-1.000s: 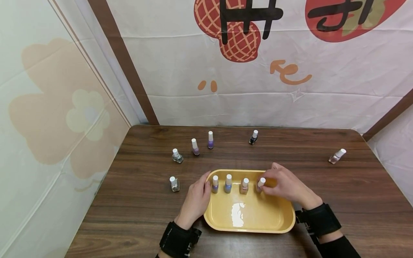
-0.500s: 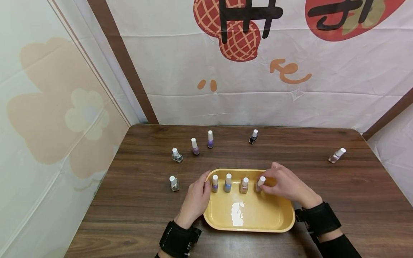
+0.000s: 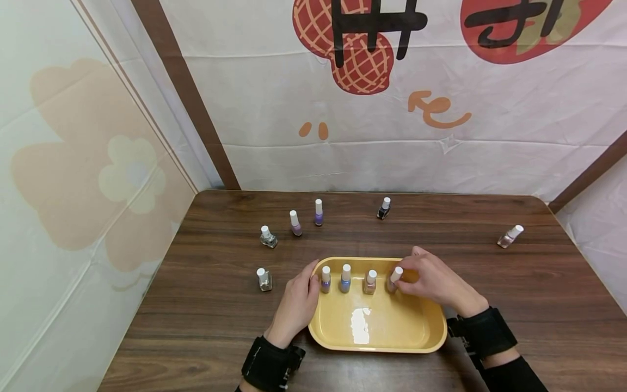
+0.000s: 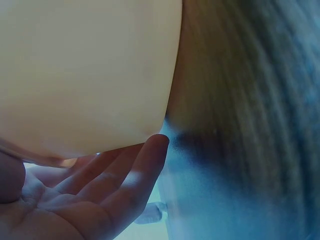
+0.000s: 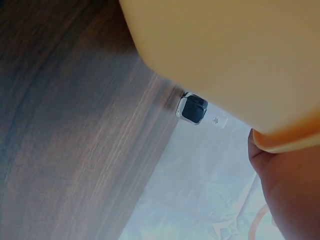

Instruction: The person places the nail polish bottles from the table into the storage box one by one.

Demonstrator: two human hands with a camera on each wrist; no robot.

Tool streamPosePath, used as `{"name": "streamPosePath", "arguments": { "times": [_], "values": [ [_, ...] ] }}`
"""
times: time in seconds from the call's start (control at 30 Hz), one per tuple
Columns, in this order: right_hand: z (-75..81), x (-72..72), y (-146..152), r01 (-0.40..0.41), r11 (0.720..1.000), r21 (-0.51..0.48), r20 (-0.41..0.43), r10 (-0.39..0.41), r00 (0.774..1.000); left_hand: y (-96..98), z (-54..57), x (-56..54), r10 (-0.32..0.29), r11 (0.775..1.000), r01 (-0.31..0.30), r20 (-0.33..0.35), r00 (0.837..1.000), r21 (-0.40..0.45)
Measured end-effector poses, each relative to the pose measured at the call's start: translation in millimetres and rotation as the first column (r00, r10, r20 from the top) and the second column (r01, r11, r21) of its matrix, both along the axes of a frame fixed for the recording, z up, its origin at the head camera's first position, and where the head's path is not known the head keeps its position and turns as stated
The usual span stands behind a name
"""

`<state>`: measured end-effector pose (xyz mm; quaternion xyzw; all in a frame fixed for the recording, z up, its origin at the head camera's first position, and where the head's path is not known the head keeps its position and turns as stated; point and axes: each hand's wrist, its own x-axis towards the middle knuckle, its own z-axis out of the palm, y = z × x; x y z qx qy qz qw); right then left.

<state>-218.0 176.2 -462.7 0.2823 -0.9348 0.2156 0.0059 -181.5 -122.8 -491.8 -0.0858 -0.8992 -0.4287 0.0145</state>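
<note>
A yellow tray [image 3: 377, 326] sits on the table in the head view. My left hand [image 3: 295, 299] grips its left end, thumb at the rim; the left wrist view shows the fingers [image 4: 145, 170] against the outer wall. At the tray's right side, my right hand [image 3: 433, 279] pinches a white-capped nail polish bottle [image 3: 392, 283] that leans slightly right. Left of it, along the far side of the tray, stand a pinkish bottle [image 3: 370, 283], a light blue bottle [image 3: 345, 280] and a purple bottle [image 3: 325, 281].
Behind the tray stand a lilac bottle [image 3: 295, 224], a violet bottle [image 3: 319, 213] and a black bottle [image 3: 383, 209]. Two clear-looking bottles, one nearer [image 3: 265, 280] and one farther [image 3: 269, 238], are to the left. A pale pink bottle [image 3: 509, 237] is far right on the wooden table [image 3: 196, 326].
Hardly anything differs. The bottle in my right hand leans very slightly more, and both hands keep their places at the tray.
</note>
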Motion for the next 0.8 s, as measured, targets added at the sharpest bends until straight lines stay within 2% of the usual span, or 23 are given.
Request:
{"name": "streamPosePath", "arguments": {
  "times": [0.8],
  "values": [
    [-3.9, -0.7, 1.3, -0.009, 0.998, -0.058, -0.016, 0.008, 1.0, 0.9, 0.1, -0.2, 0.01, 1.0, -0.01, -0.012, 1.0, -0.002]
  ]
}}
